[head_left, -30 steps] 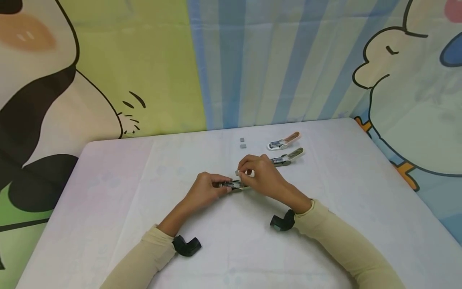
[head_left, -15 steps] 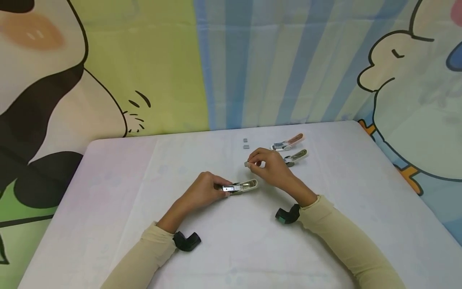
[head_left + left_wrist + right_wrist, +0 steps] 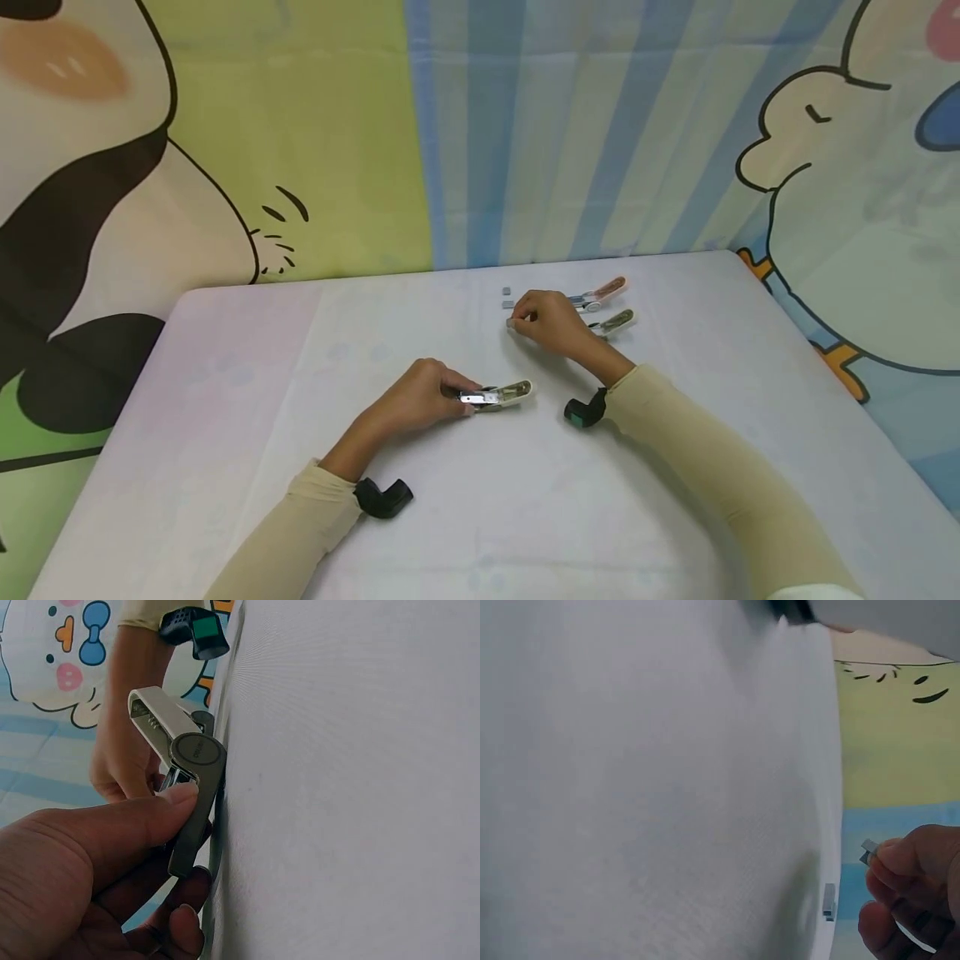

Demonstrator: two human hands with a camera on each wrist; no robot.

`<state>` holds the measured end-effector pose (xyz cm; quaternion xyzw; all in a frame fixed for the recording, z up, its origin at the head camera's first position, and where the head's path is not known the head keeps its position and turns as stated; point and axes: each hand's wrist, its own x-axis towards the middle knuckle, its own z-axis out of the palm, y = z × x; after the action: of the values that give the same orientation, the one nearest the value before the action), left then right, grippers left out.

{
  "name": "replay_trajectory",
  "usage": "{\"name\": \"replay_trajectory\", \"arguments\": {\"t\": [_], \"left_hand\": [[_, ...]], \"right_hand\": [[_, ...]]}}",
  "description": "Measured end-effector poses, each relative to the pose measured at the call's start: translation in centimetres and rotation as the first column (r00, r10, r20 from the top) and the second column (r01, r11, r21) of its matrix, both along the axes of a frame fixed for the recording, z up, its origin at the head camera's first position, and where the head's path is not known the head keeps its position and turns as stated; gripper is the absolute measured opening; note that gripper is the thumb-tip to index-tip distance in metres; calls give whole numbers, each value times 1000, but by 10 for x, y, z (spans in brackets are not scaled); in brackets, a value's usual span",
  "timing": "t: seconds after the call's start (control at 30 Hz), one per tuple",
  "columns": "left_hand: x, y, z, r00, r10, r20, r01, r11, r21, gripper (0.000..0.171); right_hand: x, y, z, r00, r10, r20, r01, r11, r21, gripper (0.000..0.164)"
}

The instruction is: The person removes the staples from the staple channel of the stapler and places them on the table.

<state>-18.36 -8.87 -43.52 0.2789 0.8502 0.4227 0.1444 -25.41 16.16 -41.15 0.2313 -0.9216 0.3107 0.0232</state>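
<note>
In the head view my left hand (image 3: 423, 396) grips a small stapler (image 3: 510, 392) at mid-table, its metal magazine bared and the handle swung back. The left wrist view shows that stapler's dark olive body and white handle (image 3: 166, 716), with the thumb pressed on its side. Farther back, my right hand (image 3: 553, 323) pinches a short grey strip of staples (image 3: 868, 852) between thumb and finger. It hovers near two other grey staple strips (image 3: 507, 291) lying by the table's far edge.
Behind the right hand lie two more opened staplers, one with an orange-pink handle (image 3: 611, 287) and one with an olive handle (image 3: 618, 321); the hand partly covers both. A printed cloth (image 3: 510, 133) hangs behind the white table (image 3: 375, 517).
My right hand has moved from beside the held stapler toward the far edge, still pinching the staple strip. My left hand stays roughly in place, and the stapler's handle is now uncovered.
</note>
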Motion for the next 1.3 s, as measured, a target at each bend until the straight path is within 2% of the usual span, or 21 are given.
{"name": "replay_trajectory", "arguments": {"t": [0.4,0.73,0.9,1.13,1.23,1.3], "left_hand": [[1,-1,2,1000,-12,-7,12,1000,9,25],[1,-1,3,1000,-4,-5,4,1000,-6,26],[-1,-1,1,1000,4,7,-4,1000,-9,26],[0,-2,2,1000,2,16,-2,1000,7,25],[0,-2,2,1000,-4,18,4,1000,10,25],[0,-2,2,1000,-8,18,8,1000,12,25]], "right_hand": [[-22,-13,-2,997,-61,51,53,988,144,7],[-27,2,-4,995,-40,90,26,988,153,8],[-29,6,-5,995,-49,92,31,981,190,9],[-24,8,2,992,-86,96,61,971,232,12],[-18,11,5,996,-64,68,46,971,234,15],[-12,13,8,998,-19,55,7,978,207,17]]}}
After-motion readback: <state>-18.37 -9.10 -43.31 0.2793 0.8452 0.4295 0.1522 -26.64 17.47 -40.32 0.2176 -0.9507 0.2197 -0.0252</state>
